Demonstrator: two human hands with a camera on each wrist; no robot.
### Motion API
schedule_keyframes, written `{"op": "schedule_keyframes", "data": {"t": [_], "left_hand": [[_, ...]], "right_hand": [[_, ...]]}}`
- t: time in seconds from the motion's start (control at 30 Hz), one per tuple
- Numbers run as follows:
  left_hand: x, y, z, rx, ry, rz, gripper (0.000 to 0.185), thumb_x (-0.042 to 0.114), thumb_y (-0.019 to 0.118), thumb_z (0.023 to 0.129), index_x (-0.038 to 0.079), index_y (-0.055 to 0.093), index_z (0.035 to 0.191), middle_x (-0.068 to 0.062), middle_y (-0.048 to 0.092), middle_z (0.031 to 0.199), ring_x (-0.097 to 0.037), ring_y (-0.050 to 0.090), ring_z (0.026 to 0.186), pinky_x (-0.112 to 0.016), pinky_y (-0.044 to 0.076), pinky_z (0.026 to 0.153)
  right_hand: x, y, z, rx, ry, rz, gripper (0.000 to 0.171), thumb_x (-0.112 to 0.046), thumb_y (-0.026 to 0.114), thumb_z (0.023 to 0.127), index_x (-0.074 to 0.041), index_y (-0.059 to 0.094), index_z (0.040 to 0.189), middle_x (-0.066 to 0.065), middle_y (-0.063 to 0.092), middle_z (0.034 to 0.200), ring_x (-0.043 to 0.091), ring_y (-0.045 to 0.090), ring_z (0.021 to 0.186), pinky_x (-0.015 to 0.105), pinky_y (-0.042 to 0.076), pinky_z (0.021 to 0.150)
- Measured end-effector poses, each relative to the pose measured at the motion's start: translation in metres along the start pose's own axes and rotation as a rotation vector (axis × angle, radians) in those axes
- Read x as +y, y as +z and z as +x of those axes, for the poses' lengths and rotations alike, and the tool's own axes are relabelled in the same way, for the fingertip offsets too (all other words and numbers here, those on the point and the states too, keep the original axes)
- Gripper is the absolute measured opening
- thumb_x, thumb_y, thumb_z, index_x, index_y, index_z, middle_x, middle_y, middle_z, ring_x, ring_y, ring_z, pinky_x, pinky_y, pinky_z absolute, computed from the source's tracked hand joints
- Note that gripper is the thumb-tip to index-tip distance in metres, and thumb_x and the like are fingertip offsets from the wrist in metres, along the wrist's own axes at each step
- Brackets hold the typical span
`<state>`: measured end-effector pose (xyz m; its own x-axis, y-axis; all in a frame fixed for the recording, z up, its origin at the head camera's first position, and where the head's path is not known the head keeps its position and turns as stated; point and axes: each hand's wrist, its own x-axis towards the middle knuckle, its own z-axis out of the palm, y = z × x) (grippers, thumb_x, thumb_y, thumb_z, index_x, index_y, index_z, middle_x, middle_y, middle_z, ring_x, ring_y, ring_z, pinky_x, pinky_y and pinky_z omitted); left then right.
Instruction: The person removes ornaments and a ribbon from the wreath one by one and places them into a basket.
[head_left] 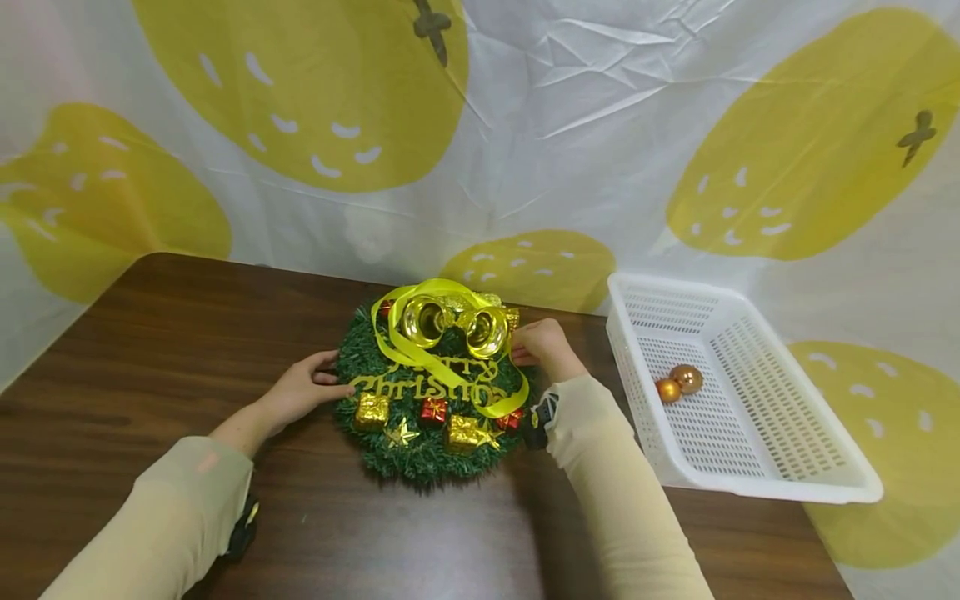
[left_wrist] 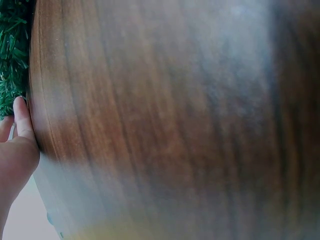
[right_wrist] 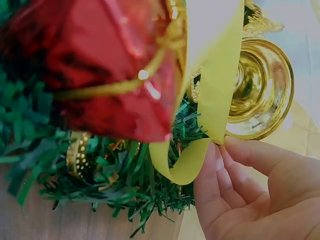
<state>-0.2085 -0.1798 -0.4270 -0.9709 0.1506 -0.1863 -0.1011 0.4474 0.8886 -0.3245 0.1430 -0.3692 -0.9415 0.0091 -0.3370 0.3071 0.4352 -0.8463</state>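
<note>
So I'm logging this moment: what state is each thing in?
Wreath: flat on the table, decorated.
Yellow ribbon: looped, pinched by the right hand.
Left hand: fingers on the wreath's left edge.
Gold bells: on the wreath's top.
White basket: upright, holds two baubles.

A green tinsel wreath (head_left: 430,392) with yellow ribbon (head_left: 442,367) and gold bells (head_left: 453,327) lies flat on the table.
</note>
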Motion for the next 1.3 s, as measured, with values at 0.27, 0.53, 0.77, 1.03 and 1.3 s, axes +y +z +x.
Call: {"op": "schedule_keyframes", "data": {"t": [0.27,0.53,0.77,1.03,1.3], "left_hand": [[0.002,0.002,0.002,-0.003,0.013,0.003,0.081,0.027,0.062,0.090,-0.005,0.015,0.148,-0.031,0.027,0.145,-0.043,0.040,0.125,-0.051,0.042,0.099],[0.002,0.003,0.000,-0.005,0.018,0.009,0.082,0.027,0.062,0.090,-0.005,0.014,0.148,-0.032,0.026,0.145,-0.043,0.040,0.126,-0.052,0.042,0.098],[-0.001,0.003,0.001,-0.011,0.017,0.012,0.083,0.028,0.062,0.090,-0.005,0.013,0.148,-0.032,0.024,0.146,-0.044,0.039,0.126,-0.052,0.042,0.098],[-0.001,0.002,0.000,-0.015,0.007,0.017,0.083,0.028,0.061,0.091,-0.005,0.011,0.148,-0.033,0.023,0.146,-0.045,0.038,0.126,-0.053,0.042,0.098],[-0.001,0.001,0.000,-0.007,0.005,0.025,0.083,0.029,0.062,0.091,-0.005,0.012,0.148,-0.033,0.024,0.145,-0.045,0.038,0.127,-0.053,0.041,0.098]], "right_hand": [[0.001,-0.004,0.001,0.036,-0.002,0.005,0.033,0.005,0.055,0.082,0.013,0.061,0.114,0.002,0.056,0.058,0.013,0.059,0.051,0.033,0.059,0.066],[-0.002,-0.012,-0.005,0.110,-0.013,0.129,0.032,0.004,0.058,0.081,0.011,0.064,0.112,0.000,0.057,0.056,0.009,0.057,0.047,0.028,0.058,0.062],[-0.005,-0.018,-0.010,0.073,-0.026,0.345,0.035,0.011,0.050,0.082,0.018,0.056,0.116,-0.001,0.057,0.054,0.007,0.055,0.046,0.018,0.051,0.050],[-0.001,-0.025,0.001,0.037,-0.042,0.393,0.036,0.003,0.057,0.087,0.010,0.056,0.122,-0.001,0.059,0.067,0.006,0.057,0.058,0.018,0.053,0.059],[-0.015,-0.034,-0.007,0.000,-0.081,0.439,0.041,0.006,0.055,0.088,0.010,0.050,0.128,-0.001,0.061,0.074,0.006,0.060,0.063,0.018,0.055,0.068]]}}
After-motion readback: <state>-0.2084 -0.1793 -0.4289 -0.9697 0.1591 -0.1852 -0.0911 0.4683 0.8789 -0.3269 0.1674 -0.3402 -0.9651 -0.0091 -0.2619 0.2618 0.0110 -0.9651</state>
